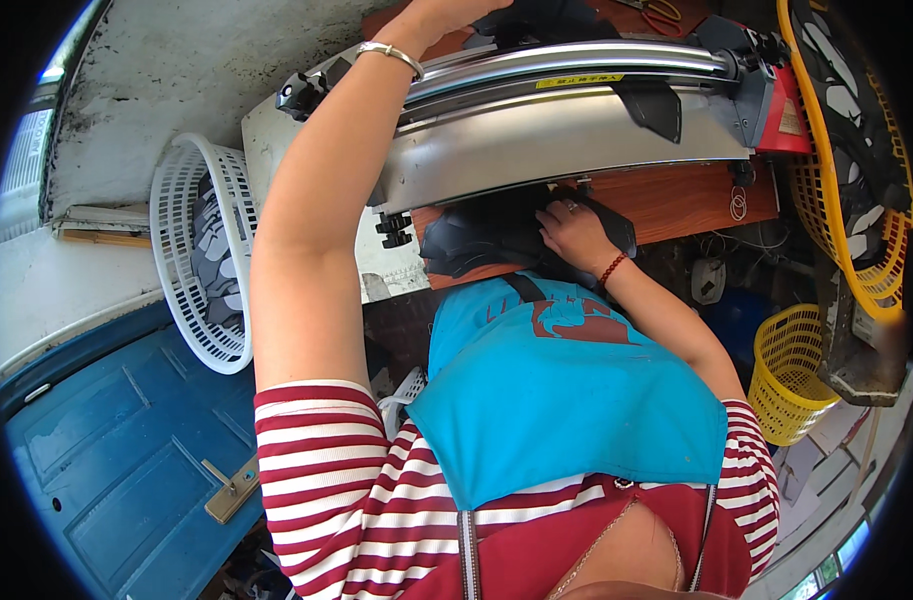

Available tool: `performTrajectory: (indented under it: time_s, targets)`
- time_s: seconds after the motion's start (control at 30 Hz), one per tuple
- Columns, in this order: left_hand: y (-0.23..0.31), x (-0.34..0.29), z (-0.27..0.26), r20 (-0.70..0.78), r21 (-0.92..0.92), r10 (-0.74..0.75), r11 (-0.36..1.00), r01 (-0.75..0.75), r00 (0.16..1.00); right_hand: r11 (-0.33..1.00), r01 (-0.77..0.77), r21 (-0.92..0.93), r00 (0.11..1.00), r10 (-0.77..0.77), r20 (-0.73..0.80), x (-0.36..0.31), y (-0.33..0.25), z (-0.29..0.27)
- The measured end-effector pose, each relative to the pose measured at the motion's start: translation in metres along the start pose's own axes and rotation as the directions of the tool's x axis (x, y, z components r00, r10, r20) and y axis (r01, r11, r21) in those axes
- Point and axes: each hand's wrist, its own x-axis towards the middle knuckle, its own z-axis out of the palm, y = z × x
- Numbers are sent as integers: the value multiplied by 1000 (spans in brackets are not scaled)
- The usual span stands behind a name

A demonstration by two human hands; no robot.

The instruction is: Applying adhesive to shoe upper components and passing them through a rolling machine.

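Observation:
My left hand (448, 14) reaches over a metal roller machine (546, 130) to its far side, beside dark pieces (551, 22). The upper edge of the picture cuts off part of that hand, so its grip is not clear. On the near side, my right hand (574, 232) has its fingers bent onto flat black cut pieces (486, 235), which lie in a loose pile on the brown wood-look board against my blue apron (566, 380). One black piece (648, 108) sticks out over the machine's front plate from the roller slot.
To the left, a white basket (166, 250) holds grey and black pieces. A yellow basket (826, 190) with similar pieces stands at the right, above a smaller yellow basket (761, 400). Orange-handled scissors (661, 14) lie behind the machine. A blue door (116, 440) is at lower left.

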Motion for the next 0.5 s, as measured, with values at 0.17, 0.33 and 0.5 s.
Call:
performTrajectory:
  time_s: [0.17,0.33,0.5]
  targets:
    - [20,-10,-23,-157,-236,-77,971,38,985,992,128,1,991,-128,42,0,2,-5]
    - [9,-24,-51,-218,-132,23,990,-53,976,976,168,139,977,-146,-155,17,-31,-126]
    - [-30,-13,1,-182,441,570,776,-452,801,963,19,-268,979,-73,-191,38,-23,-209]
